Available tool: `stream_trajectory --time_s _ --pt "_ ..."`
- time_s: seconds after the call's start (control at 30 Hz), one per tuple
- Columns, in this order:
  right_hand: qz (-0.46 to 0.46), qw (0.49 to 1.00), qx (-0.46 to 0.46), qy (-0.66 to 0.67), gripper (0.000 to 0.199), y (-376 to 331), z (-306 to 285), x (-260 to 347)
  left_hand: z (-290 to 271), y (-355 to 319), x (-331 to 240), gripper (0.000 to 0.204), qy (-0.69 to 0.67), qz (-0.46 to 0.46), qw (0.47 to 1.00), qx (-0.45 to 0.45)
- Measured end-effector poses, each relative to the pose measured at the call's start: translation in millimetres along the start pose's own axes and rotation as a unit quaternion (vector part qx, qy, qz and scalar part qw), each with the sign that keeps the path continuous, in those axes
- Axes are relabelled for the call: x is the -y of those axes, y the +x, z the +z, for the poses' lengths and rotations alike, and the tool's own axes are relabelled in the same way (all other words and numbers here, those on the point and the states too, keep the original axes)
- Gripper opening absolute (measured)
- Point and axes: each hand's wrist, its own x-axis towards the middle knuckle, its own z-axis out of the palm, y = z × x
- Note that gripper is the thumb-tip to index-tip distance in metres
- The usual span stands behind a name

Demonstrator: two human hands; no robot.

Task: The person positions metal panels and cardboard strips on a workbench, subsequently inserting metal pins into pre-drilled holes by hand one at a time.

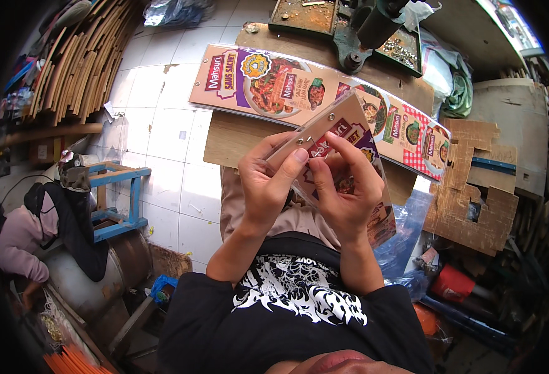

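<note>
A long, glossy printed panel (344, 114) with food pictures and metal eyelets near its end is tilted in front of my body. My left hand (265, 177) grips its left end, thumb on the printed face. Over the same face, my right hand (354, 184) has thumb and index finger bent close together by the eyelet end; what is between them is too small to make out. Beyond my hands, another long panel of the same print (274, 84), also with eyelets at its left end, lies across a wooden bench (231, 140).
At the bench's far side stands a dark metal press (371, 31) between two trays (302, 14) of small metal parts. Wood strips (81, 65) lean at far left, above a blue stool frame (121, 177). Another person (25, 240) bends at left. Cut brown board (468, 193) lies right.
</note>
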Motion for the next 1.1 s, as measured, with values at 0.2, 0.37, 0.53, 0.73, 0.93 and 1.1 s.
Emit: stream_trajectory --time_s 0.2,0.37,0.53,0.73,0.93,1.1 --pt "-0.003 1.000 -0.005 -0.002 0.040 0.0 -1.7 -1.4 2.7 -0.2 2.1 0.025 0.004 0.001 1.000 -0.002" --pt "-0.008 1.000 0.004 -0.003 0.039 -0.8 -5.1 -3.3 3.3 -1.1 2.9 0.025 0.014 0.017 1.000 -0.004" --pt "-0.023 1.000 0.013 -0.009 0.038 -0.3 -5.5 -2.5 4.2 -1.7 2.2 0.025 0.030 0.018 0.999 -0.006" --pt "-0.022 1.000 0.000 -0.014 0.041 -0.3 -2.7 -1.1 3.0 -3.9 -0.8 0.024 0.058 0.032 0.998 -0.015" --pt "-0.029 0.999 0.006 -0.014 0.041 -3.4 -3.8 0.0 1.9 -6.9 -3.8 0.022 0.095 0.044 0.994 -0.028" --pt "-0.057 0.998 -0.006 -0.007 0.040 -3.1 -3.8 5.5 -0.2 -9.9 -7.8 0.021 0.123 0.072 0.990 -0.024"
